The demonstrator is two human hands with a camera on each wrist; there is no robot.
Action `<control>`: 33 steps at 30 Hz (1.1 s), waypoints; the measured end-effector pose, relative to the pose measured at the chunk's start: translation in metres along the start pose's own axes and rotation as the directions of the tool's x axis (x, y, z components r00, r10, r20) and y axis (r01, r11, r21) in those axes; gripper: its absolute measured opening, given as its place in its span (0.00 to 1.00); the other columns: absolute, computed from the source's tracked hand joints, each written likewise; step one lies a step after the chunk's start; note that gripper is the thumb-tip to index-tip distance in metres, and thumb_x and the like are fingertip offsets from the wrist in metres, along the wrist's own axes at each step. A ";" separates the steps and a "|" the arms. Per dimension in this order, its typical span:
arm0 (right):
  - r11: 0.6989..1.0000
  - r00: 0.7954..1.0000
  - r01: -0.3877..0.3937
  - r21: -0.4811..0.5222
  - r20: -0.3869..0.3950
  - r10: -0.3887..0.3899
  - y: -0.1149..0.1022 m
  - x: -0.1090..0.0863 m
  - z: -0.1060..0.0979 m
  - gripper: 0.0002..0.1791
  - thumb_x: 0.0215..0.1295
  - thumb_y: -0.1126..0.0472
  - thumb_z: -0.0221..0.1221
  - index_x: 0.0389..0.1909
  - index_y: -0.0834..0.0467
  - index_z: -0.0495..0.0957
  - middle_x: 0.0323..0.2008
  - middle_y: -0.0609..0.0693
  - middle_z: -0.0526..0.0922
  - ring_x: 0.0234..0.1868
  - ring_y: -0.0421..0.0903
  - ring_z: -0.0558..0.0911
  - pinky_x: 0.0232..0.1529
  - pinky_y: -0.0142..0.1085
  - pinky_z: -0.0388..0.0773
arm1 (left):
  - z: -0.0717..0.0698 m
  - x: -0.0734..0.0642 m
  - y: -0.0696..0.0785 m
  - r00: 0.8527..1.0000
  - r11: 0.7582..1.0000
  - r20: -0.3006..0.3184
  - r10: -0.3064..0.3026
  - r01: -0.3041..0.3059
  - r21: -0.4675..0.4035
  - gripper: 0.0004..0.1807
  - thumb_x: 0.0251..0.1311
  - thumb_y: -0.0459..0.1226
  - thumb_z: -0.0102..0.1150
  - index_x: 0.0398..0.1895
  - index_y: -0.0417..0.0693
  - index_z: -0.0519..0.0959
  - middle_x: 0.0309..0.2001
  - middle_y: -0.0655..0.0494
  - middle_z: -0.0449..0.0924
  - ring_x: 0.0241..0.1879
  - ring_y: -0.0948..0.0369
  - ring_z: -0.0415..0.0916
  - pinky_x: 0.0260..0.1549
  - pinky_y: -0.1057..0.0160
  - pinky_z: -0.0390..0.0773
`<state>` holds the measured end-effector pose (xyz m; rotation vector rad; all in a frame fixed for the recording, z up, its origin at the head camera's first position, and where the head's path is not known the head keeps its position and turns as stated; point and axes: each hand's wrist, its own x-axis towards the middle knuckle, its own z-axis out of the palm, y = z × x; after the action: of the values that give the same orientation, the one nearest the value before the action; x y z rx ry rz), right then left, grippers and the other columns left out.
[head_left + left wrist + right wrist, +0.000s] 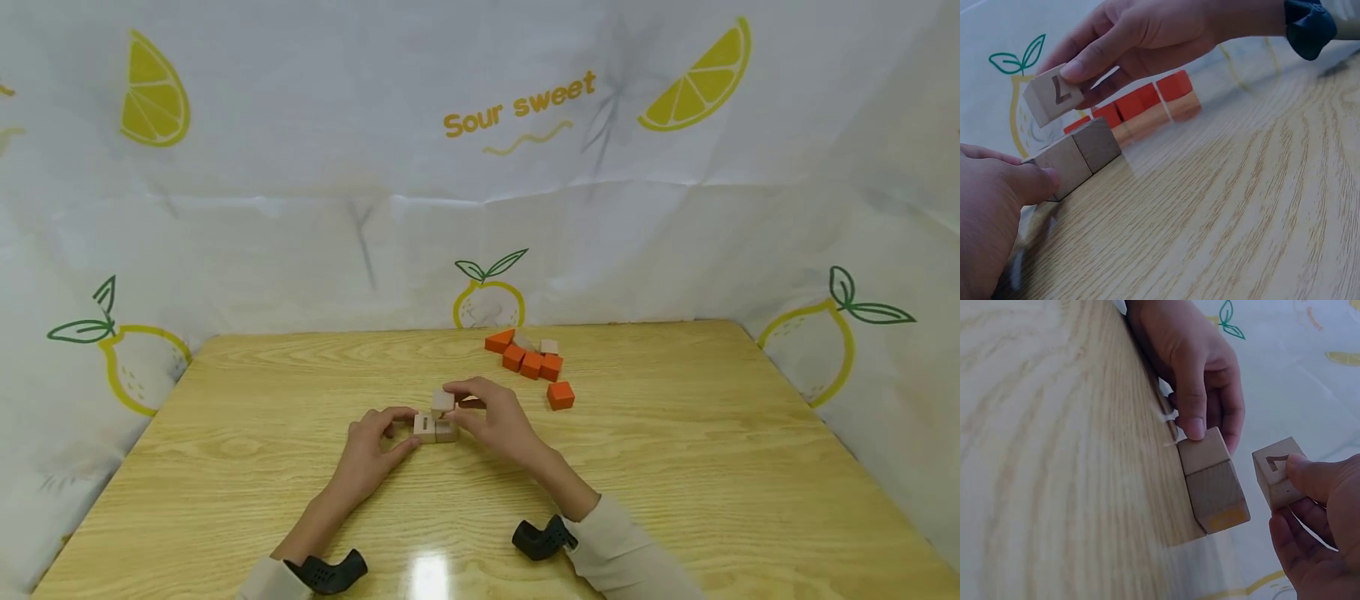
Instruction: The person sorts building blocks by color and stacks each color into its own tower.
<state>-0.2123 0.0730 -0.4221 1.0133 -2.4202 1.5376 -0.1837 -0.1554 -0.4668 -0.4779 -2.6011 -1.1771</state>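
Note:
Two plain wooden cubes stand side by side on the table, the left cube touching the right cube. My left hand pinches the left cube between thumb and fingers. Just above the pair, my right hand holds a third wooden cube by thumb and fingertips. In the left wrist view this raised cube is tilted, apart from the two below, and bears a dark angular mark like a 7 or an L. The right wrist view shows the same mark on the cube near the thumb.
Behind the right hand lie an orange triangular block, a row of orange cubes, two pale blocks and a separate orange cube. A white lemon-print cloth borders the wooden table at the back and sides.

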 end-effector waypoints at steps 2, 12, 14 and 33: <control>1.000 1.000 0.012 -0.025 0.007 -0.012 0.000 -0.001 0.003 0.20 0.61 0.66 0.64 0.54 0.64 0.77 0.47 0.54 0.80 0.48 0.51 0.79 0.50 0.44 0.76 | 0.000 0.001 0.000 1.000 1.000 -0.003 0.011 -0.011 0.000 0.20 0.52 0.38 0.71 0.50 0.49 0.80 0.36 0.60 0.78 0.30 0.59 0.63 0.35 0.55 0.55; 0.996 0.998 0.055 -0.076 0.016 -0.054 -0.001 0.005 0.016 0.21 0.60 0.64 0.64 0.55 0.62 0.78 0.46 0.52 0.81 0.45 0.52 0.79 0.46 0.46 0.76 | 0.001 0.000 -0.003 1.000 1.000 -0.007 0.022 -0.022 0.011 0.21 0.52 0.37 0.71 0.50 0.48 0.80 0.39 0.60 0.79 0.31 0.61 0.65 0.36 0.56 0.56; 0.996 0.999 0.049 -0.077 0.015 -0.048 -0.003 0.006 0.018 0.21 0.60 0.63 0.65 0.54 0.62 0.78 0.45 0.52 0.81 0.45 0.52 0.79 0.46 0.47 0.76 | 0.001 0.000 -0.003 1.000 1.000 -0.009 0.026 -0.026 0.014 0.21 0.52 0.37 0.71 0.51 0.47 0.80 0.39 0.60 0.79 0.31 0.61 0.64 0.36 0.56 0.56; 0.993 0.996 -0.058 -0.099 0.060 0.064 -0.004 0.007 0.025 0.20 0.60 0.62 0.65 0.54 0.58 0.79 0.47 0.49 0.81 0.49 0.47 0.79 0.49 0.41 0.75 | 0.000 -0.001 -0.001 0.999 0.999 -0.028 0.031 -0.031 0.020 0.26 0.52 0.38 0.71 0.56 0.48 0.77 0.39 0.59 0.80 0.30 0.61 0.64 0.35 0.56 0.55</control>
<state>-0.2086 0.0481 -0.4279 0.9929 -2.5639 1.4102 -0.1830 -0.1562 -0.4681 -0.4924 -2.5694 -1.1399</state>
